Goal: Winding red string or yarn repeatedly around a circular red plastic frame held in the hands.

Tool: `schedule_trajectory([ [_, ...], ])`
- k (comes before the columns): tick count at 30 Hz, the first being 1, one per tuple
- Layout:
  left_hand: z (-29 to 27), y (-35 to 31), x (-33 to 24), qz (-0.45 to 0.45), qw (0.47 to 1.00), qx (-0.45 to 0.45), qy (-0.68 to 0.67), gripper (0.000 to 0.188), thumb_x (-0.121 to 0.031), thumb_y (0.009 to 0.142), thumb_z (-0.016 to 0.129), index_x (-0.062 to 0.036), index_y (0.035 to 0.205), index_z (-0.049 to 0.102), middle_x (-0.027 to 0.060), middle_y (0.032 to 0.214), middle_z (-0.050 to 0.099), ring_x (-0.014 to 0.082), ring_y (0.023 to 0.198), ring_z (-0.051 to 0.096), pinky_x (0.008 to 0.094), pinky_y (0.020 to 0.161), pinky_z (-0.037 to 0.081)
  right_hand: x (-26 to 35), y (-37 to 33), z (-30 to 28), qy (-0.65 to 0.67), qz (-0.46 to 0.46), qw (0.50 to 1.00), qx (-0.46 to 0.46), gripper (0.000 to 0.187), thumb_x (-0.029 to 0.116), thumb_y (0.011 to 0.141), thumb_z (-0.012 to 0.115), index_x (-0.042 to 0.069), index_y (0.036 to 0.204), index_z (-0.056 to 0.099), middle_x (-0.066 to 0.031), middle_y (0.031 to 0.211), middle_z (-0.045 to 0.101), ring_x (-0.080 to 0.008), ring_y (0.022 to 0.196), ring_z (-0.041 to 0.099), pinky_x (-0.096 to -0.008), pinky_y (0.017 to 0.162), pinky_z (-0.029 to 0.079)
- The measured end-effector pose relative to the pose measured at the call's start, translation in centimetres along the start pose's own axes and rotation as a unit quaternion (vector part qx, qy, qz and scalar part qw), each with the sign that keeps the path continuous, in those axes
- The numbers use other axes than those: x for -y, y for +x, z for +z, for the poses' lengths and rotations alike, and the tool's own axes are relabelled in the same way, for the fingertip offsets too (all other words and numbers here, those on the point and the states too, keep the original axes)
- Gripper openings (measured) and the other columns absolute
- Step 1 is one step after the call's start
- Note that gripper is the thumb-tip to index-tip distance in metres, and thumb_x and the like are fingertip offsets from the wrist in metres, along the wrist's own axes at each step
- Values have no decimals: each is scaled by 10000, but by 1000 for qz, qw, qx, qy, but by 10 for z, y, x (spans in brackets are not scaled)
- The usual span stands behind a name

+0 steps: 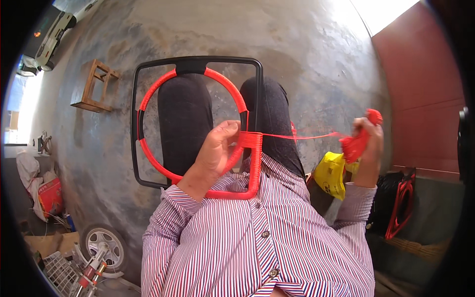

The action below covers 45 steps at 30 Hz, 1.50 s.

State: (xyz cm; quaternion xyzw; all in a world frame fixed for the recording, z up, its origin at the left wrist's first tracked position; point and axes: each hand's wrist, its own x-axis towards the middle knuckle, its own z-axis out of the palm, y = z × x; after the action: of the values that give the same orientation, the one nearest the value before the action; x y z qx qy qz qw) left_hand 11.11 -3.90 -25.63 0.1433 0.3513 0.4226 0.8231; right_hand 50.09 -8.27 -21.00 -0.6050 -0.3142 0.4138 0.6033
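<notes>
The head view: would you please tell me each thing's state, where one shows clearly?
Frame: partly wrapped in red, partly bare black.
Red cord: drawn out, nearly straight.
Cord bundle: bunched, blurred.
Left hand: closed on the frame.
Right hand: closed around the bundle.
Striped shirt: buttoned.
Yellow bag: creased.

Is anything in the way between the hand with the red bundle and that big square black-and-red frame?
Nothing visible. A thin red cord runs unobstructed from the right hand to the square black-and-red frame, passing over one thigh in dark trousers. The yellow plastic bag shows below that line in the picture.
</notes>
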Motion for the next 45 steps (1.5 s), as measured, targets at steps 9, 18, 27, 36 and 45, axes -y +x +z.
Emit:
schedule_trajectory([
  [9,-2,5,5,-43,999,13,10,234,-193,922,566,-9,1048,637,100,1013,652,206,968,582,369,928,477,-54,45,-191,320,-55,933,-157,116,215,982,563,105,950,576,-106,910,670,-285,769,656,-497,736,567],
  [18,3,3,-1,-22,1000,0,0,281,-217,931,557,14,1065,644,111,1032,651,218,1002,565,382,955,466,-25,-17,-7,48,-82,994,51,226,78,872,538,-1,1073,605,-134,967,658,-257,886,650,-426,869,527],
  [27,4,-3,-7,-9,994,97,-40,386,-259,975,486,46,1195,573,141,1155,618,223,1104,547,378,1011,438,-7,-73,157,-440,-9,776,452,765,72,715,732,11,1411,423,-216,982,674,-376,928,666,-399,795,519],
  [36,10,3,-2,-46,996,72,17,355,-248,1004,467,-6,1256,529,107,1118,632,219,988,615,376,856,513,-45,-48,162,-113,1,901,419,885,-53,796,622,4,1534,136,-184,1223,532,-237,984,656,-348,876,534],
  [45,-7,8,4,82,996,-27,-10,200,-30,899,584,-34,1097,551,88,968,630,187,834,609,317,740,495,-51,-46,176,-51,-87,970,221,718,-112,821,599,70,1469,351,-126,1180,585,-158,910,655,-272,817,537],
])
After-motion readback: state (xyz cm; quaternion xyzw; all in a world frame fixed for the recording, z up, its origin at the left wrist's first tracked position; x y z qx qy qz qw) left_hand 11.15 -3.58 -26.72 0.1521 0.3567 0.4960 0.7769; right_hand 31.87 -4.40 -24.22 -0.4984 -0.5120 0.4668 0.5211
